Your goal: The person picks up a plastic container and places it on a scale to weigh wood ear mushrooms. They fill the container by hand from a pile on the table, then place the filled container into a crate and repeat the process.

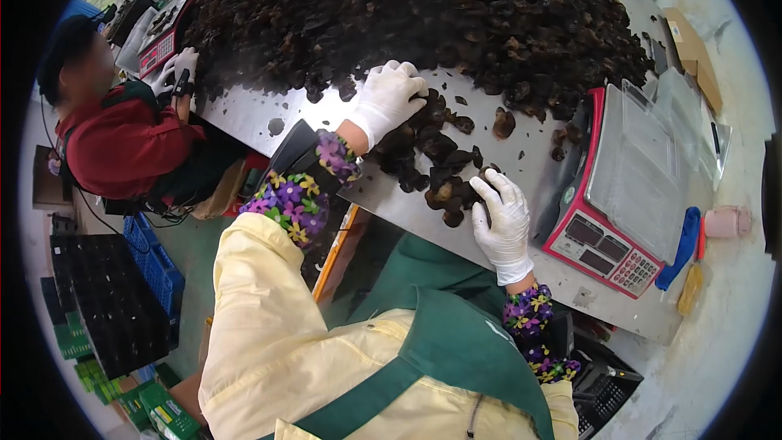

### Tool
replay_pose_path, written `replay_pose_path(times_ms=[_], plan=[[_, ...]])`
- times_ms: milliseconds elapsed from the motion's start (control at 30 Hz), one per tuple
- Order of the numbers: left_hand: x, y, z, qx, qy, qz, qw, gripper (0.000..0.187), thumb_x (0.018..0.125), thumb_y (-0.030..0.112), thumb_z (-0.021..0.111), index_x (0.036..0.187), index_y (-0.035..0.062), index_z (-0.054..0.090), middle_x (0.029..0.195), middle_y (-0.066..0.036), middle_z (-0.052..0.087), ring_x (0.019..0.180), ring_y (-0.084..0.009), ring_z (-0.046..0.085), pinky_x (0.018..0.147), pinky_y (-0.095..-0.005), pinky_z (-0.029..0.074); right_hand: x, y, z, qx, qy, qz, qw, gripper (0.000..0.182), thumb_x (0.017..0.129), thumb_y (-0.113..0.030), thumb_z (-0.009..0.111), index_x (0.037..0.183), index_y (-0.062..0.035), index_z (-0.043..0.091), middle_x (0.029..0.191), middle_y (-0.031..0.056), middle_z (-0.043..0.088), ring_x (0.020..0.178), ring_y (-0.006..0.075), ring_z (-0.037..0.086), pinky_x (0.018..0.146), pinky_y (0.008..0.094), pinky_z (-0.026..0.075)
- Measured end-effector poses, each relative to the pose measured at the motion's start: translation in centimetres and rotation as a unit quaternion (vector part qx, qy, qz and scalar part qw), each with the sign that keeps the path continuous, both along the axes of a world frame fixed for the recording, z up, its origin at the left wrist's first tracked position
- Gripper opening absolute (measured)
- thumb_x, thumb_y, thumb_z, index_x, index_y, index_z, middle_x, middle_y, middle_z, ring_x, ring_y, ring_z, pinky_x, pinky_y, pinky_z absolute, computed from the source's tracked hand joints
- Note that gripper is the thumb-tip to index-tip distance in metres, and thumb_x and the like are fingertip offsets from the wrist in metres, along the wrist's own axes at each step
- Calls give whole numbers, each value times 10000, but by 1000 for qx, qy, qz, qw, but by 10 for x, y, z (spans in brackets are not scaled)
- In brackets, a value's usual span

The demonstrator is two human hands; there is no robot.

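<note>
My left hand [391,99], in a white glove, is curled over the metal table beside the lower edge of a large heap of dark wood ear mushrooms [391,16]. Its fingers are bent together and the tips are hidden, so what they hold cannot be made out. A small loose group of wood ear mushrooms [440,151] lies between my two hands. My right hand [501,224], gloved the same way, rests by the lower end of this group. Its thumb and bent fingers are apart, with the fingertips close to a brownish piece.
A red-framed digital scale [607,253] with a clear plastic tray [635,155] stands right of my right hand. Beyond it lie a blue cloth [680,248] and a brush [692,285]. A person in a red sleeve [122,147] works at the left beside another scale [159,53].
</note>
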State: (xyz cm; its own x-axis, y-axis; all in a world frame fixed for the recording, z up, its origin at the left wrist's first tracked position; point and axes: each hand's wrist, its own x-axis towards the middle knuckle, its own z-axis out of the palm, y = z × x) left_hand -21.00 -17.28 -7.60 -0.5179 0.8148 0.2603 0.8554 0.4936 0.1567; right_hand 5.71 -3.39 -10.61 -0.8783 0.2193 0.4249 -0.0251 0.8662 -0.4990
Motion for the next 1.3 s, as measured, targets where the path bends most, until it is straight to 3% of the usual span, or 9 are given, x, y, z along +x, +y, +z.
replay_pose_path(times_ms=[100, 200, 267, 400, 533, 733, 933, 1200, 1300], plan=[[-7, 0, -5, 66, -121, 19, 990, 133, 843, 217, 713, 936, 124, 730, 966, -79, 682, 951, -278, 641, 847, -397, 503, 0, 1, -2, -1, 2, -2, 1000, 430, 780, -66, 685, 1207, -113, 667, 1251, 140, 597, 1166, 360, 559, 1016, 464, 442], [-1, -17, 1, 257, -449, 50, 854, 141, 945, 133, 652, 1023, 15, 653, 891, -61, 698, 843, -126, 650, 788, -270, 500, -1, 1, 0, 1, -2, 0, 1000, 427, 781, -70, 683, 1205, -118, 673, 1256, 138, 598, 1166, 357, 560, 1017, 464, 440], [1, -37, 7, 300, -510, 60, 804, 145, 951, 92, 640, 1048, -16, 635, 904, -33, 685, 852, -95, 633, 787, -260, 504, -1, 1, 0, 1, -4, 2, 1000, 426, 782, -74, 682, 1205, -119, 674, 1257, 136, 598, 1166, 355, 560, 1017, 464, 440], [10, -78, 15, 345, -466, 133, 804, 152, 930, 85, 649, 1050, -8, 659, 925, -42, 687, 859, -105, 626, 799, -261, 496, -1, 1, -1, 2, 0, 1, 1000, 429, 783, -81, 678, 1210, -124, 677, 1259, 134, 598, 1167, 355, 559, 1016, 467, 440], [18, -146, -6, 338, -214, 257, 880, 189, 909, 112, 660, 1068, 13, 685, 930, -81, 692, 887, -145, 654, 784, -289, 503, 0, 2, -2, -1, -6, 3, 1000, 430, 784, -81, 683, 1213, -120, 676, 1271, 140, 594, 1172, 365, 555, 1025, 474, 436], [54, -236, -34, 149, 53, 485, 860, 316, 873, 186, 697, 1161, 62, 659, 1142, -136, 637, 1104, -312, 578, 973, -427, 444, 0, 1, -1, 3, -11, 2, 1000, 439, 783, -84, 687, 1220, -120, 675, 1279, 140, 588, 1175, 364, 552, 1028, 480, 431], [72, -164, -26, 218, -51, 253, 941, 515, 853, 243, 726, 1314, 59, 586, 1386, -221, 523, 1299, -375, 489, 1114, -447, 369, 2, 3, -3, -13, -14, 18, 1000, 638, 777, -116, 719, 1391, -109, 547, 1337, 136, 559, 1220, 359, 528, 1052, 482, 415], [20, -51, -40, 216, -128, 84, 964, 780, 848, 551, 692, 1464, 127, 470, 1494, -309, 399, 1359, -468, 412, 1127, -498, 347, 3, -16, -3, 5, -54, 3, 999, 1087, 686, -594, 805, 1548, -130, 331, 1567, 279, 240, 1423, 492, 267, 1161, 540, 283], [14, -29, -43, 207, -131, 54, 968, 748, 872, 575, 648, 1458, 139, 487, 1471, -256, 453, 1332, -448, 440, 1115, -501, 363, -6, -27, -1, 19, -80, -3, 997, 1140, 652, -606, 816, 1563, -149, 304, 1583, 293, 202, 1433, 526, 225, 1174, 562, 250]])
